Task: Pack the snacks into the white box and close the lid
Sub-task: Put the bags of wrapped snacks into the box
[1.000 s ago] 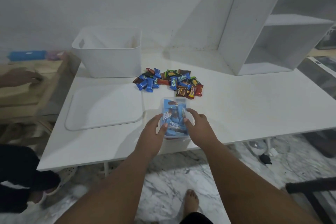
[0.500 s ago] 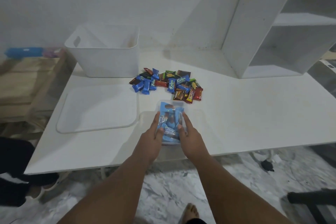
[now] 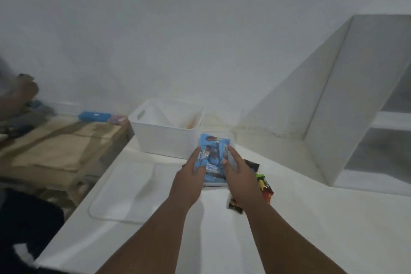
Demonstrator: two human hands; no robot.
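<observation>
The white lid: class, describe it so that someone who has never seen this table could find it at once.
Start at the white table and find the open white box at its back edge. The white lid lies flat in front of that box, left of the left hand. Unlike the deep box, it is a shallow panel with rounded corners.

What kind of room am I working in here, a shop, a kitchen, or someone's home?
Probably a plain room in a home, not a shop: a white table against a bare wall, a white cubby shelf standing on it, and a rough wooden bench alongside.
</observation>
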